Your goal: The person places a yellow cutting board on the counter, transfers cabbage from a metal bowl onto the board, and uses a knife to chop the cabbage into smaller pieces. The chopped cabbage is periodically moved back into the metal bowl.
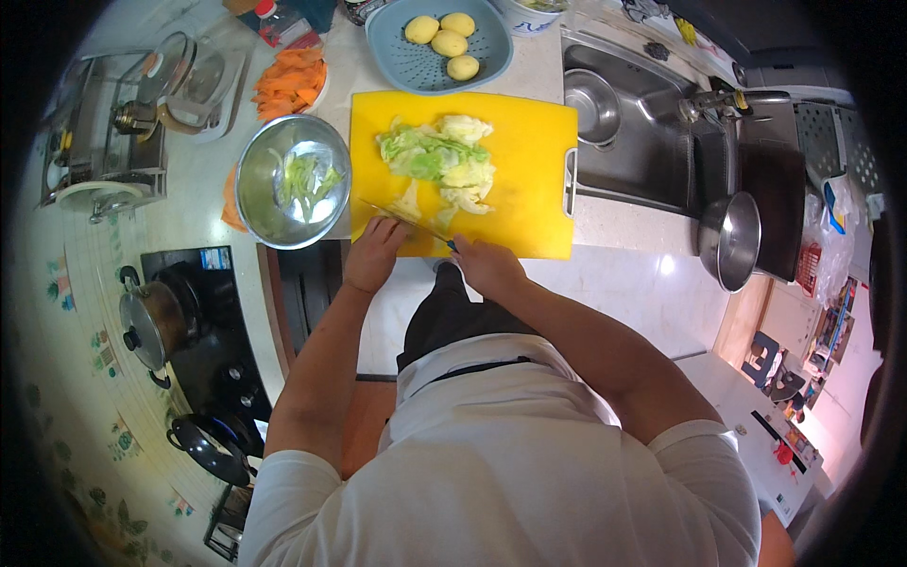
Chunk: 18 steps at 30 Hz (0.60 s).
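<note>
My right hand (pixel 490 266) is closed around the blue handle of a kitchen knife (pixel 418 225), whose blade slants up and left across the front of a yellow cutting board (pixel 531 170). My left hand (pixel 372 251) rests at the board's front left, curled fingers close to the blade; whatever is under them is hidden. Beyond the knife lies a pile of cut cabbage (pixel 439 156), with pale loose pieces (pixel 409 202) between it and the blade. Left of the board, a steel bowl (pixel 255 170) contains some green cabbage strips (pixel 305 181).
Several peeled potatoes (pixel 449 44) lie in a blue colander (pixel 390 67) behind the board. Orange carrot slices (pixel 290 81) are heaped at back left. A steel sink (pixel 648 156) is on the right, a steel bowl (pixel 730 241) by its front corner. A lidded pot (pixel 152 322) stands on the left-hand stove (pixel 212 305).
</note>
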Tool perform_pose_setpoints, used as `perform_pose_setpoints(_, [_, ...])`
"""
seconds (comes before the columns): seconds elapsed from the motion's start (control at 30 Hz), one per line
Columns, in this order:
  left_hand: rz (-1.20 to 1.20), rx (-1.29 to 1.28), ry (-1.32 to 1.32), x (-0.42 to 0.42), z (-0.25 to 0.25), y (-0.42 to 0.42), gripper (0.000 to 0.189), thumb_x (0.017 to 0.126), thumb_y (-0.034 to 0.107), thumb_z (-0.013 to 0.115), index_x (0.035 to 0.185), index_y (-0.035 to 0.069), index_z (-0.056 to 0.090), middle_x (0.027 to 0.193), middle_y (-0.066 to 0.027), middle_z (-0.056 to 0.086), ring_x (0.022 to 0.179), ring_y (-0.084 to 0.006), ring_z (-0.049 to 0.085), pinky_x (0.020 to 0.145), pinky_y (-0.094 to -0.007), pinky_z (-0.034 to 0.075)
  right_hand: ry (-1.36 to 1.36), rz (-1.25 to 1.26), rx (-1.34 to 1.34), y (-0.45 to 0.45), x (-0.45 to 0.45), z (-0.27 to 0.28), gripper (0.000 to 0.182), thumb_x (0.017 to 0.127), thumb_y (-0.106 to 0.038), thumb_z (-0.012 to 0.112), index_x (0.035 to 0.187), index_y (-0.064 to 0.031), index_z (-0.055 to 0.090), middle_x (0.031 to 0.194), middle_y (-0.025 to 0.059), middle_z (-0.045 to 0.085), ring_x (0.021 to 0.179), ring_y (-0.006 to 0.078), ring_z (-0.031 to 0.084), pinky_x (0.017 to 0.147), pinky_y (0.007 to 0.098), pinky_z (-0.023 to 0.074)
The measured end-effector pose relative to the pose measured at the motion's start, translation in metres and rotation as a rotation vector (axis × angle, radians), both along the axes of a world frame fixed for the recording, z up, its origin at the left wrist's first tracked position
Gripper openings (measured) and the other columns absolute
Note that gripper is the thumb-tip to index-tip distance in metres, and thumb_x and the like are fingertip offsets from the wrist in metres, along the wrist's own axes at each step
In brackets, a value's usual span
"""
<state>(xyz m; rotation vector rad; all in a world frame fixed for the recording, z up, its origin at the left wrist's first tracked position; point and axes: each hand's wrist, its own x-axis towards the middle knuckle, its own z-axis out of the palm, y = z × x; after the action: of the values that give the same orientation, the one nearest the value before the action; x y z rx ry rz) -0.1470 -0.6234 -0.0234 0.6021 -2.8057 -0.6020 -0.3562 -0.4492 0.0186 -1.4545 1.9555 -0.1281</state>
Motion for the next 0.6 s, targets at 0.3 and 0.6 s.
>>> perform_pose_setpoints(0.3, [0.016,0.0,0.011,0.002,0.003,0.004,0.028,0.085,0.002,0.066,0.113,0.008,0.069,0.118,-0.0062,0.066,0.118,-0.0298,0.064,0.093,-0.039,0.06,0.044,0.059,0.035,0.017,-0.009,0.049,0.027,0.112,-0.032,0.053,0.112,-0.0055,0.059,0.08,0.0207,0.073,0.075,0.0446,0.072,0.072,0.0566,0.0581])
perform_pose_setpoints(0.6, [0.019,-0.013,-0.002,0.004,0.001,0.002,0.025,0.084,0.002,0.068,0.109,0.008,0.07,0.115,-0.0065,0.065,0.113,-0.0297,0.065,0.088,-0.0409,0.06,-0.025,0.021,0.1,-0.011,-0.002,0.017,0.032,0.112,-0.036,0.052,0.115,-0.0048,0.059,0.091,0.0234,0.075,0.088,0.0462,0.074,0.08,0.0591,0.0579])
